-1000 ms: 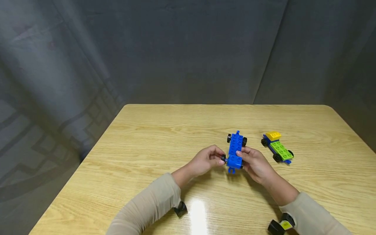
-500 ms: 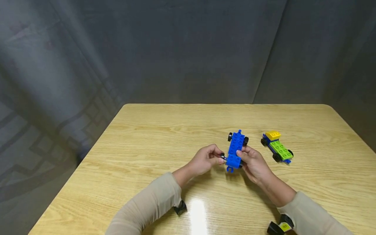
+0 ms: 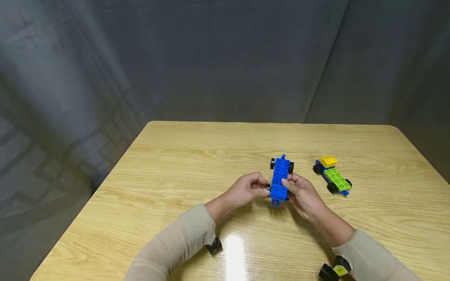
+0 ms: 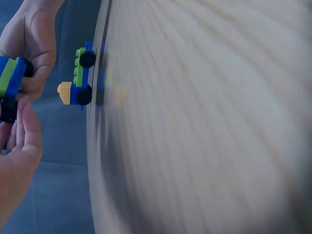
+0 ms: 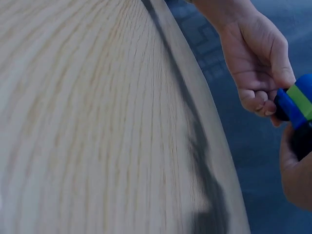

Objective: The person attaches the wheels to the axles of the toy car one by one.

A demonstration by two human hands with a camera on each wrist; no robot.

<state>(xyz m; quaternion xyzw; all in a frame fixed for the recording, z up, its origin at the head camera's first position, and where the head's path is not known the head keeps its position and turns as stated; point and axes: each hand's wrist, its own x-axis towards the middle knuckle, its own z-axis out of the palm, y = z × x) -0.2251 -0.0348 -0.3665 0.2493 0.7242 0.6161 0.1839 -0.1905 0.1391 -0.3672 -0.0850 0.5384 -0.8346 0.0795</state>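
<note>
A blue toy car with studs on top and black wheels is held above the table in the head view. My right hand grips its right side, thumb on top near the raised block at the near end. With fingertips and thumb, my left hand pinches the small black wheel at the car's near left corner. A green band shows on the car in the left wrist view. The car's near right wheel is mostly covered by my right hand.
Right of my hands, a second toy car with a green studded bed and a yellow block stands on the wooden table. A grey curtain hangs behind the table. Black wrist devices sit under both sleeves.
The left wheel, earlier standing out from the car on a visible stub of axle, now sits close against its side. The car has swung slightly and shifted left. The second car has stayed put.
</note>
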